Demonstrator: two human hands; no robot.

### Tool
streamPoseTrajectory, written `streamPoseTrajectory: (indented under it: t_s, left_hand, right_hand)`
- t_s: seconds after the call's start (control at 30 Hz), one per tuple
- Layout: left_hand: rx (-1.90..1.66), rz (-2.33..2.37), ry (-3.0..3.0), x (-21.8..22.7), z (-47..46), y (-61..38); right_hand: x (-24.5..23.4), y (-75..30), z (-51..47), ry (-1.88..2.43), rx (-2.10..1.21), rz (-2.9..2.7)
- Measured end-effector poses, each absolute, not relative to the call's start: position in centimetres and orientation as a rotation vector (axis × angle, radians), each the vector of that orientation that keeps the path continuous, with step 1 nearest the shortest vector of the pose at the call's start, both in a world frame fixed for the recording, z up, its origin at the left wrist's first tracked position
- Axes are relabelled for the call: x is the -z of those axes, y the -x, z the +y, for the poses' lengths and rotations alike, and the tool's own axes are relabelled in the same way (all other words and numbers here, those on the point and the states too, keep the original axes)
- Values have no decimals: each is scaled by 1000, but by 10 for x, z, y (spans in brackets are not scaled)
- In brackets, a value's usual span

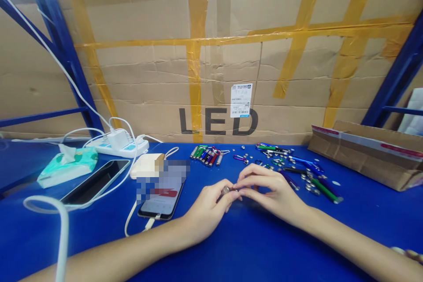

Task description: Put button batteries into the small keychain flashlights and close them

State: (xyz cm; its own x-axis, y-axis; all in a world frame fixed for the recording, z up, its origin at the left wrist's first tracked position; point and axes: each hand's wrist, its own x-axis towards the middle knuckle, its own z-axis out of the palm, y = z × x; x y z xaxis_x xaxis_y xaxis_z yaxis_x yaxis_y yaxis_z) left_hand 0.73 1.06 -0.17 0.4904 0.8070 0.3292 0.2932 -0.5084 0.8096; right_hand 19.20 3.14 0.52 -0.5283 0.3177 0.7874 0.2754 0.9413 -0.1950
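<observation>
In the middle of the blue table, my left hand is closed around a small silver cylinder, of which only a round end shows between thumb and forefinger. My right hand meets it from the other side, thumb and fingers pinched together at the left fingertips. What sits in that pinch is tiny and mostly covered. Beyond the hands lies a row of small coloured flashlights with clips. Loose flashlight tubes, carabiners and silver caps are scattered to the right, among them a green tube.
Left of my hands lie a charging phone, a cream power adapter, a dark phone, a tissue pack and a power strip with trailing cables. An open cardboard box stands at right. A large taped cardboard sheet closes the back.
</observation>
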Motion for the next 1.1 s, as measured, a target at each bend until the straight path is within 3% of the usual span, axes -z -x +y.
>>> streamPoseTrajectory:
  t_s: [0.4, 1.1]
  left_hand:
    - [-946, 925, -2036, 1, 10, -7]
    - [-899, 952, -2262, 8, 11, -8]
  right_hand:
    - [-4, -190, 29, 520, -124, -2163]
    - [-2, -189, 27, 406, 59, -2083]
